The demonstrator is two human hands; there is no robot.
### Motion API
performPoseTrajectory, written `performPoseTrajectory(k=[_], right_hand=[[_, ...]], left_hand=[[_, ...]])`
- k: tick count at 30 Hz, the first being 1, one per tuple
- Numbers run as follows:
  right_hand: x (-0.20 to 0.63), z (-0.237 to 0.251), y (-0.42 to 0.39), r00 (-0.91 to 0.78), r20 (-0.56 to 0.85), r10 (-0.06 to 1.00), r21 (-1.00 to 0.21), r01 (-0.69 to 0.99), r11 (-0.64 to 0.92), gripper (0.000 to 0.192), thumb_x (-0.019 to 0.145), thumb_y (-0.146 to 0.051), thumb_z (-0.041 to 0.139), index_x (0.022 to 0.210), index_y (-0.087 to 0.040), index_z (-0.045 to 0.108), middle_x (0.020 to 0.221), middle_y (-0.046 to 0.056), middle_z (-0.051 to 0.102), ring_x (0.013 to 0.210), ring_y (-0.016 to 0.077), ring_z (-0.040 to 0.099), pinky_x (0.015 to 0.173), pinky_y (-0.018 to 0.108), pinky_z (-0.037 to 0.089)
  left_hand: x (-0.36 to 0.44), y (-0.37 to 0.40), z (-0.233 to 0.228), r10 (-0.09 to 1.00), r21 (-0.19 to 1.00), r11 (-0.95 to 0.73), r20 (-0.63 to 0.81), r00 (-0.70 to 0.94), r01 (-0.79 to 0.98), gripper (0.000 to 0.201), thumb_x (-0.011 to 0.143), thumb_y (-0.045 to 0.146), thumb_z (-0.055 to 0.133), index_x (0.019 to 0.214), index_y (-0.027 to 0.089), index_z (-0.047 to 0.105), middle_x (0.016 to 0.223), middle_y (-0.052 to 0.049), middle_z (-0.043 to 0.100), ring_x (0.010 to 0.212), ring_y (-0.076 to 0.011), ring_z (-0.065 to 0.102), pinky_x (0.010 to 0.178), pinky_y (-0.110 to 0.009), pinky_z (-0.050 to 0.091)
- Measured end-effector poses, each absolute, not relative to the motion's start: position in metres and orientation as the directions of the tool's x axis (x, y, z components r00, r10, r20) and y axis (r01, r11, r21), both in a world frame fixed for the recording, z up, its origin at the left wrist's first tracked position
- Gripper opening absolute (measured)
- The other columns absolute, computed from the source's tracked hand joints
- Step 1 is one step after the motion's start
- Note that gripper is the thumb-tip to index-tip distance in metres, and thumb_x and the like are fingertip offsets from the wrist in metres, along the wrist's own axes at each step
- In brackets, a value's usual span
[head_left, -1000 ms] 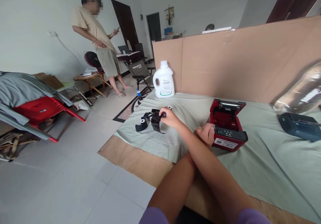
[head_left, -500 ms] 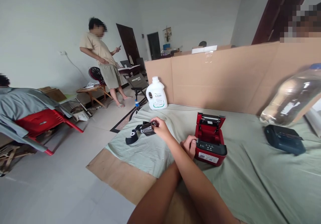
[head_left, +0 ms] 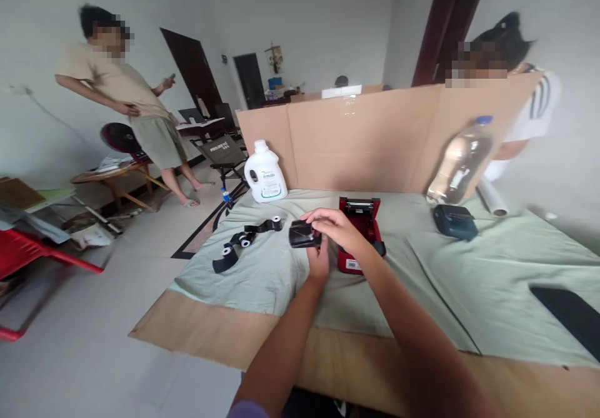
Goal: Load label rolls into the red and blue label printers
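Note:
In the head view, my left hand grips a glossy black film roll from below and behind. My right hand lies over the roll's right end, its bent fingers on top of it. Just right of the hands sits a small red and black printer with its lid up; my right hand and forearm cover part of it. To the left, several small black rolls with white cores lie loose on the cloth, among them one partly unwound roll.
A green cloth covers the table. A white jug and a cardboard panel stand behind. A large clear bottle, a dark box-like device and a black flat object are rightward. People are beyond the table.
My right hand has brought the film roll from the left toward the printer. My left hand has let go of the printer and now holds the roll too. The view has swung right.

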State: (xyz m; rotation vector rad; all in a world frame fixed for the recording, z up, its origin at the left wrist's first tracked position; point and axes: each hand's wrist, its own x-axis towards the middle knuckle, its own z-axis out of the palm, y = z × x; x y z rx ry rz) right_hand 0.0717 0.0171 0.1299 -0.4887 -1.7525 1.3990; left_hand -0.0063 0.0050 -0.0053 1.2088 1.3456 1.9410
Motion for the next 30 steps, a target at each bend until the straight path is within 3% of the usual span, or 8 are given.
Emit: performPoseTrajectory(k=[3,6,10,14,18,24,27,30], right_hand=[[0.107,0.126,0.019,-0.421,0.315,0.851,-0.948,-0.105,0.3,0.018,0.081,-0.034,0.066,0.09,-0.02,0.073,0.098,0.005,0.074,0.087,0.0186,0.068,0.075,0.029,0.054],[0.125,0.124,0.028,-0.28,0.263,0.923,-0.964,-0.106,0.242,0.02,0.079,-0.038,0.067,0.086,-0.02,0.072,0.094,0.004,0.075,0.087,0.0195,0.069,0.073,0.029,0.055],[0.136,0.125,0.04,-0.301,0.288,0.909,-0.956,-0.029,0.293,0.021,0.072,-0.025,0.063,0.092,-0.021,0.069,0.103,0.004,0.074,0.102,0.0212,0.068,0.082,0.031,0.055],[0.152,0.124,0.048,-0.313,0.311,0.897,-0.918,0.145,0.369,0.039,0.064,-0.012,0.056,0.099,-0.021,0.07,0.109,0.006,0.073,0.112,0.0211,0.066,0.097,0.034,0.052],[0.175,0.119,0.056,-0.369,0.173,0.913,-0.863,0.391,0.322,0.042,0.062,-0.006,0.056,0.097,-0.02,0.074,0.103,0.007,0.076,0.098,0.0228,0.07,0.089,0.035,0.055],[0.194,0.11,0.063,-0.346,0.055,0.937,-0.734,0.622,0.273,0.038,0.065,-0.003,0.056,0.093,-0.019,0.077,0.09,0.005,0.078,0.082,0.0237,0.071,0.077,0.033,0.056],[0.19,0.104,0.066,-0.321,0.063,0.945,-0.682,0.678,0.275,0.038,0.068,-0.002,0.056,0.094,-0.019,0.078,0.093,0.005,0.078,0.088,0.0237,0.072,0.084,0.033,0.054],[0.182,0.095,0.071,-0.28,0.094,0.955,-0.63,0.726,0.275,0.041,0.069,-0.002,0.056,0.1,-0.017,0.077,0.107,0.008,0.077,0.099,0.024,0.07,0.092,0.032,0.052]], left_hand=[[-0.001,-0.001,-0.002,0.784,0.899,-0.428,0.422,-0.457,0.095,0.05,0.086,0.048,0.065,0.122,0.016,0.057,0.105,-0.01,0.067,0.092,-0.0208,0.066,0.08,-0.032,0.055],[-0.001,-0.007,0.004,0.747,0.838,-0.469,0.545,-0.381,0.277,0.05,0.081,0.043,0.072,0.122,0.016,0.059,0.109,-0.011,0.062,0.091,-0.0201,0.062,0.08,-0.032,0.053],[-0.004,-0.012,0.013,0.698,0.699,-0.538,0.683,-0.216,0.472,0.019,0.084,0.039,0.066,0.084,0.02,0.067,0.101,-0.008,0.059,0.097,-0.0217,0.058,0.087,-0.035,0.05],[0.003,-0.021,0.021,0.69,0.675,-0.522,0.693,-0.207,0.522,0.034,0.089,0.036,0.059,0.06,0.022,0.048,0.071,-0.001,0.052,0.077,-0.0183,0.054,0.078,-0.032,0.046],[0.021,-0.043,0.028,0.708,0.679,-0.49,0.676,-0.205,0.546,0.036,0.09,0.034,0.057,0.06,0.022,0.042,0.063,0.001,0.049,0.071,-0.0175,0.051,0.077,-0.033,0.042],[0.043,-0.066,0.024,0.798,0.762,-0.459,0.579,-0.164,0.458,0.026,0.089,0.039,0.058,0.068,0.023,0.054,0.067,-0.001,0.059,0.071,-0.0175,0.056,0.076,-0.032,0.045],[0.048,-0.064,0.018,0.862,0.898,-0.357,0.422,-0.28,0.256,0.021,0.088,0.041,0.062,0.084,0.021,0.058,0.066,0.001,0.059,0.063,-0.0139,0.055,0.065,-0.026,0.045],[0.05,-0.058,0.016,0.887,0.953,-0.303,0.282,-0.365,-0.002,0.026,0.088,0.041,0.064,0.099,0.021,0.053,0.065,0.005,0.056,0.059,-0.0109,0.053,0.06,-0.021,0.045]])
